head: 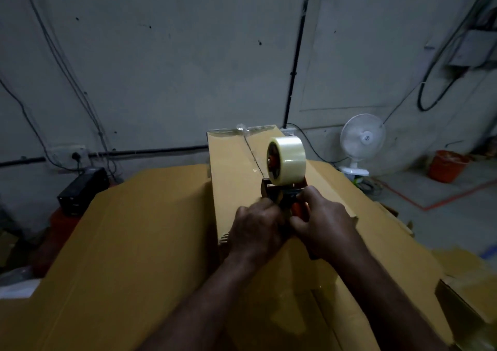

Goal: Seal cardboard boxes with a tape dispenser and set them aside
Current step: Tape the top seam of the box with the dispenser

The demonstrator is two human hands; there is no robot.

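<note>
Cardboard dominates the scene: flat cardboard sheets (134,243) spread from seven o'clock round to four o'clock. At nine o'clock we see a black case (82,190) on the floor by the grey wall.

At centre a long cardboard box (234,176) lies on the sheets, running away toward twelve o'clock, with clear tape glinting along its top seam. The tape dispenser (285,192) sits on the box's top, on the seam and toward the near end. Its tape roll (287,161) stands upright at twelve o'clock from the hands.

The left hand (255,229) has its fingers curled tight against the dispenser's frame from the nine o'clock side. The right hand (322,221), touching the left, is clenched round the orange handle from three o'clock.

At two o'clock from the box a white fan (361,141) stands on the floor. Farther toward three o'clock we make out an orange bucket (446,165).
</note>
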